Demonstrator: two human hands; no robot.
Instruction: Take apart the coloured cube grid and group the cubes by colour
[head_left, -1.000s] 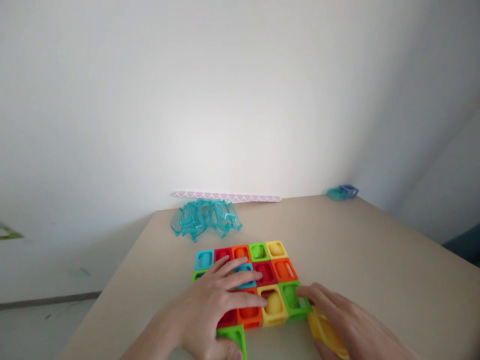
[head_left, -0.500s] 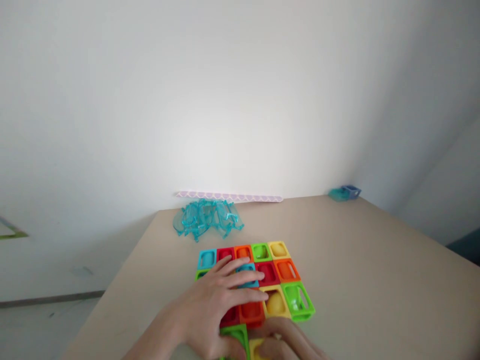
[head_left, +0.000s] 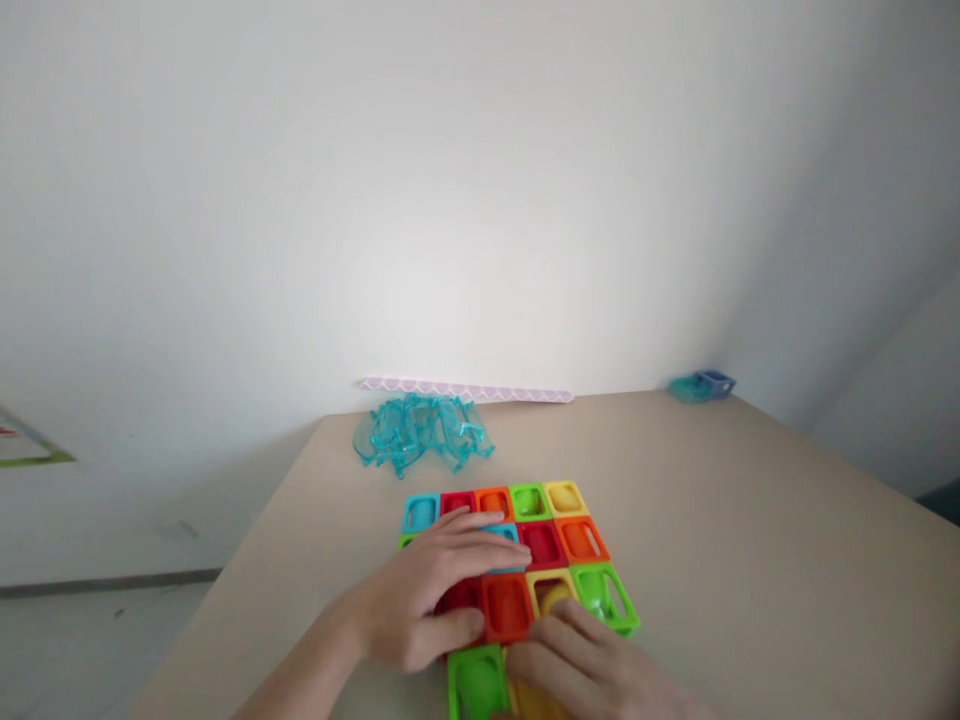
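A grid of joined square plastic blocks (head_left: 542, 545) in blue, red, orange, green and yellow lies flat on the table. Over its left part my left hand (head_left: 431, 580) rests with fingers stretched out and thumb on a red block. At the near edge sticks out a bright green block (head_left: 478, 680), and beside it a yellow block (head_left: 535, 702), partly covered. My right hand (head_left: 589, 660) has its fingers curled over this yellow block and grips it; the fingertips are partly hidden. Whether the yellow block is fully joined I cannot tell.
On the tan table (head_left: 720, 540), a heap of clear teal plastic pieces (head_left: 424, 430) lies behind the grid. A lilac patterned strip (head_left: 469, 389) runs along the wall. At the far right corner sit a small blue box (head_left: 715, 383) and a teal piece (head_left: 686, 390).
My left thumb has moved up off the green block onto a red one, uncovering the green block. My right hand has come up and over the yellow block. The view has shifted slightly.
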